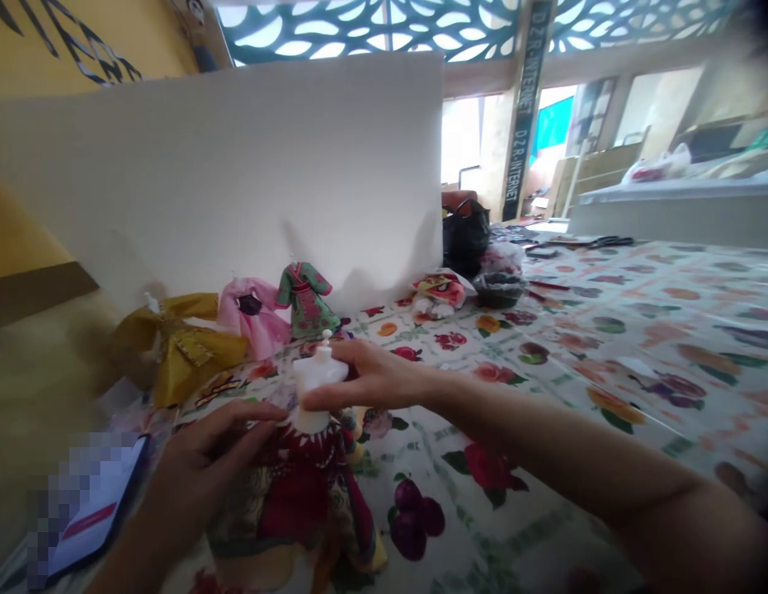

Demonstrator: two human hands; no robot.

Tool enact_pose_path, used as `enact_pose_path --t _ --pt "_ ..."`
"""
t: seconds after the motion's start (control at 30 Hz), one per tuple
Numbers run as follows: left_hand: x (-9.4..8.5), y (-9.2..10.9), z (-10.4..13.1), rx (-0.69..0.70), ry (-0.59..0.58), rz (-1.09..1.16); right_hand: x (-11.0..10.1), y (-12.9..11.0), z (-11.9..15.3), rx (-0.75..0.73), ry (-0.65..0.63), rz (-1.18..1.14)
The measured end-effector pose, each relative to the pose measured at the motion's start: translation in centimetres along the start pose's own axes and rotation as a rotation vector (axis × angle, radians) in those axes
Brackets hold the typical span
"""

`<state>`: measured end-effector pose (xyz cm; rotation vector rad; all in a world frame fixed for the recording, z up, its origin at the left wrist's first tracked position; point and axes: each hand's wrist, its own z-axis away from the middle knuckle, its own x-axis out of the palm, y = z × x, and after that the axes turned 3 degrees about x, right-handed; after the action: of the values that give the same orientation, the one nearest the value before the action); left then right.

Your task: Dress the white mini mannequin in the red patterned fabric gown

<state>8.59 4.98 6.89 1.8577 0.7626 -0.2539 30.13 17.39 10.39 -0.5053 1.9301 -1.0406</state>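
A small white doll-sized mannequin (309,419) with a knob on its neck stands upright in front of me. My right hand (352,375) is closed around its upper body, thumb across the front and fingers behind. A dark red and patterned doll dress (297,487) with a pale, jagged trim sits gathered around the mannequin's waist and spreads below it. On the left, my left hand (228,437) reaches in with its fingers stretched out, fingertips at the dress's waist edge. Whether they touch the cloth I cannot tell for sure.
Behind stand a mustard doll dress (186,351), a pink one (256,318) and a green one (303,299), before a white board (235,181). A phone or tablet (92,511) lies at left. Bags (467,239) and scissors (610,242) are farther back on the fruit-print tablecloth (544,412).
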Motion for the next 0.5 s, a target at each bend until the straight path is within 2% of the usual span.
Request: enact_pose_path --t 0.1,0.2,0.3,0.43,0.5 --pt "-0.9 0.0 -0.4 0.020 0.015 -0.015 -0.7 0.7 0.3 0.001 -0.068 -0.133" --pt "-1.7 0.1 -0.9 0.096 -0.001 -0.021 -1.2 1.9 0.4 0.039 -0.074 -0.212" --pt "-1.9 0.4 -1.4 0.152 -0.181 -0.028 -1.5 3.4 0.5 0.063 -0.033 -0.259" --pt "-1.4 1.4 -1.6 0.009 -0.483 0.050 -1.5 4.6 0.6 0.094 -0.045 -0.358" --pt "-0.9 1.9 -1.6 -0.013 -0.559 0.063 -1.5 4.8 0.7 0.098 -0.064 -0.371"
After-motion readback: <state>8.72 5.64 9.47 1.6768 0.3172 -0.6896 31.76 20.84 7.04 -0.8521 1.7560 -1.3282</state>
